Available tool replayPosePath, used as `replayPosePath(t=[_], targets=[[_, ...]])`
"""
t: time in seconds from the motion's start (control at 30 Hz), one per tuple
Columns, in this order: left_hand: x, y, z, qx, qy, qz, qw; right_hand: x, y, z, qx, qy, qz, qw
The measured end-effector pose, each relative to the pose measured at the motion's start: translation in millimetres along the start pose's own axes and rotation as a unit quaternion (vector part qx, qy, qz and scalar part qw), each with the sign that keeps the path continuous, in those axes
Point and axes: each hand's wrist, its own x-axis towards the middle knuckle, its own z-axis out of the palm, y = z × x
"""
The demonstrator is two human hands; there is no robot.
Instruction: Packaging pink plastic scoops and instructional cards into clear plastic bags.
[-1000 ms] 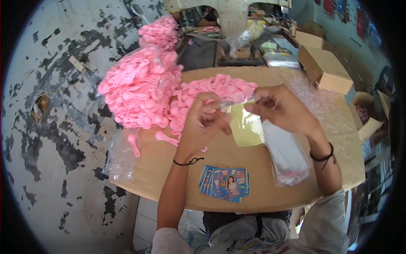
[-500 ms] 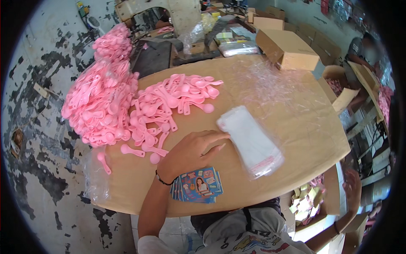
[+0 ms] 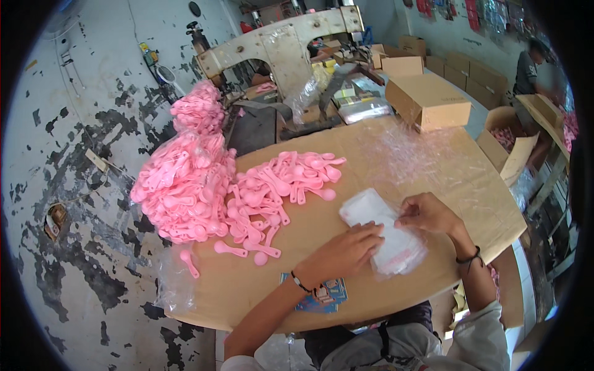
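A stack of clear plastic bags (image 3: 393, 250) lies on the table in front of me. My right hand (image 3: 430, 213) is at its upper right side, thumb and fingers pinched together at the edge of a bag. On the stack's left side rests my left hand (image 3: 349, 250), its fingers stretched across the plastic. Beneath my left wrist lie blue printed cards (image 3: 331, 297), partly covered by the arm. To the left, pink plastic spoons (image 3: 266, 188) are spread loose, beside a tall heap of bagged pink spoons (image 3: 182, 185).
An open cardboard box (image 3: 430, 102) stands at the table's far right, near crumpled clear plastic (image 3: 411, 145). A large cream metal machine (image 3: 284, 49) rises behind the table. Another person (image 3: 529, 71) is at the far right, near boxes. Peeling wall (image 3: 80, 247) borders the left.
My right hand has come up from beside the table onto the bag stack. My left hand has shifted to the stack's left side. The view has tilted up, showing more of the machine.
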Motion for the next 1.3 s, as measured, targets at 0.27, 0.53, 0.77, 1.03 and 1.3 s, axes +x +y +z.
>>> replayPosePath(t=[0.27, 0.53, 0.77, 1.03, 1.3], targets=[[-8, 5, 16, 0.124, 0.009, 0.009, 0.992, 7, -22, -3, -0.09, -0.003, 0.049, 0.995], [-6, 4, 9, -0.006, 0.049, -0.052, 0.997, 36, -44, -30, -0.098, 0.164, -0.026, 0.981], [-3, -10, -53, -0.574, 0.31, -0.238, 0.719, 93, -146, 24, 0.032, -0.057, -0.077, 0.995], [-71, -65, -99, -0.557, 0.483, -0.219, 0.639, 94, -131, 113, -0.099, -0.14, -0.272, 0.947], [-63, -78, -92, -0.5, 0.58, -0.25, 0.593, 99, -123, 110, -0.162, -0.415, -0.185, 0.876]])
